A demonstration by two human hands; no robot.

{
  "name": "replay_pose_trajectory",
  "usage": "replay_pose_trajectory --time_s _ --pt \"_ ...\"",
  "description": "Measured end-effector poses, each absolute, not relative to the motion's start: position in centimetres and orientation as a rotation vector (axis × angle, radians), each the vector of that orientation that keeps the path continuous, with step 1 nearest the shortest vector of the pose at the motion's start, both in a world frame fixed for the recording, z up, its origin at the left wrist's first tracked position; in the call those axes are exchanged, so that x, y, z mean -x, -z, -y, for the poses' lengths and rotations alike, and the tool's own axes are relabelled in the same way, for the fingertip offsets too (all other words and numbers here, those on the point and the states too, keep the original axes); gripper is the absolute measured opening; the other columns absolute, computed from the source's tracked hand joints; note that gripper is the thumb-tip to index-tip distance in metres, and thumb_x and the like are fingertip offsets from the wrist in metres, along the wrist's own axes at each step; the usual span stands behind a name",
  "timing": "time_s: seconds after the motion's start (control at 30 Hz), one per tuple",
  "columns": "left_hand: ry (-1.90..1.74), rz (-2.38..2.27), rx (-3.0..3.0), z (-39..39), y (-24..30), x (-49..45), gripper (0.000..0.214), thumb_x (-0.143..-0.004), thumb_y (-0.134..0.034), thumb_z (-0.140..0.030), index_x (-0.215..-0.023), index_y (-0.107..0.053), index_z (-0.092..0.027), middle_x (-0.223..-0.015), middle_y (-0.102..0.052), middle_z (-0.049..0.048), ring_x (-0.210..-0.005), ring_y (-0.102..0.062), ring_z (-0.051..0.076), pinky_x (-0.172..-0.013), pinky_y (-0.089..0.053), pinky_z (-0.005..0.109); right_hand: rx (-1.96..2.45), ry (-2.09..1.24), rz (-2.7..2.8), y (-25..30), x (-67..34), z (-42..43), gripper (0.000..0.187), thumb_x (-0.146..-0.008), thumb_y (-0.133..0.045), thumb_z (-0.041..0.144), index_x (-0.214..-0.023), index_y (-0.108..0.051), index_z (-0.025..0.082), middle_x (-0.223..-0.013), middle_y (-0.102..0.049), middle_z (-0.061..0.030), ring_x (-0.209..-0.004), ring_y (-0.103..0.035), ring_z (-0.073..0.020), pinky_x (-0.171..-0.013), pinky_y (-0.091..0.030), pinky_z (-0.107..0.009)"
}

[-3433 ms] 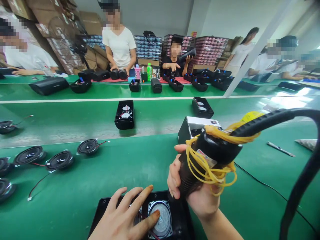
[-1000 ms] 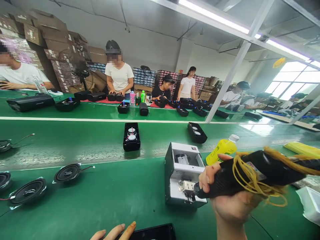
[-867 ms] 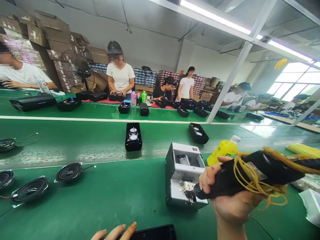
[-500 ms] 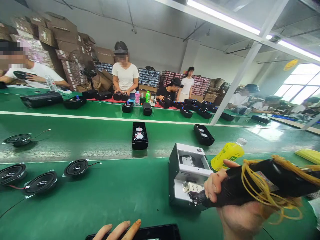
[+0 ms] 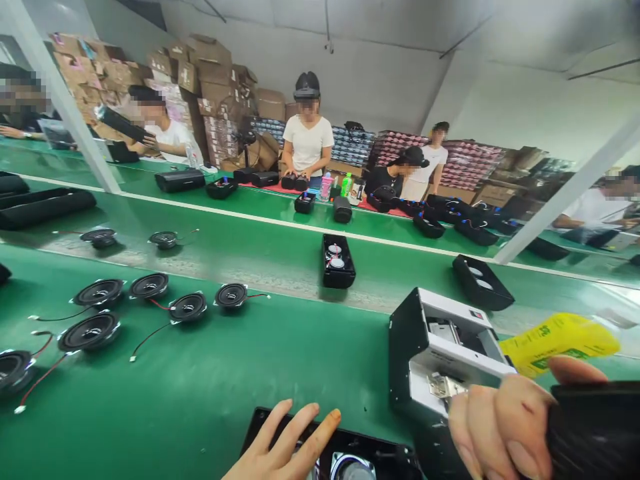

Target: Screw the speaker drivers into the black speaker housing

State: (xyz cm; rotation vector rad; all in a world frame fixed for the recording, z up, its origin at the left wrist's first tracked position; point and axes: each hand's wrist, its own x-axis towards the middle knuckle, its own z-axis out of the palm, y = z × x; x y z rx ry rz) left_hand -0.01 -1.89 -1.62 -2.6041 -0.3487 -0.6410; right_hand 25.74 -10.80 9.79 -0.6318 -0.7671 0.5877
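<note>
Right hand (image 5: 500, 427): near right corner, fingers curled tight around the black ribbed electric screwdriver handle (image 5: 595, 430).
Left hand (image 5: 285, 447): fingers spread flat on the black plastic speaker housing (image 5: 370, 453) at the near edge.
Just beyond: grey metal screw feeder box (image 5: 440, 353) on the green bench (image 5: 225, 373).
Far left: loose round black speaker drivers (image 5: 187, 307).

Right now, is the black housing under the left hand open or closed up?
Open. The black housing lies with its cavity facing up, a round metal speaker back exposed inside; the left hand rests flat on its edge.
</note>
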Motion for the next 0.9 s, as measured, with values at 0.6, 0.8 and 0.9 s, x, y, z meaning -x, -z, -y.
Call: replay_pose_trajectory --time_s 0.6,0.8,0.9 --pt "0.737 0.482 2.72 2.8 1.5 -0.7 0.047 -0.111 -0.056 -0.046 -0.15 -0.062 -0.021 -0.162 -0.057 -0.008 -0.127 -0.06 0.018 -0.111 -0.051 0.032 0.708 -0.993 0.983 -6.6 -21.1 7.4 0.073 -0.086 -0.063 0.092 -0.134 -0.065 0.037 -0.073 -0.06 0.0038 -0.047 -0.053 -0.0127 -0.048 -0.048 -0.025" --pt "0.748 0.489 2.758 2.9 1.4 -0.7 0.051 -0.108 -0.06 -0.048 -0.152 -0.06 -0.02 -0.162 -0.057 -0.0055 -0.129 -0.059 0.019 -0.113 -0.051 0.033 0.692 -1.002 1.015 -6.3 -21.1 7.0 0.072 -0.086 -0.062 0.093 -0.132 -0.066 0.037 -0.071 -0.06 0.0044 -0.046 -0.052 -0.0123 -0.046 -0.048 -0.024" --pt "0.724 0.499 2.762 2.9 1.1 -0.7 0.049 -0.112 -0.052 -0.049 -0.151 -0.06 -0.02 -0.16 -0.059 -0.0055 -0.128 -0.06 0.018 -0.113 -0.051 0.032 0.697 -1.011 1.004 -6.1 -21.2 6.9 0.072 -0.086 -0.063 0.093 -0.132 -0.066 0.038 -0.072 -0.06 0.0047 -0.046 -0.052 -0.012 -0.046 -0.048 -0.024"
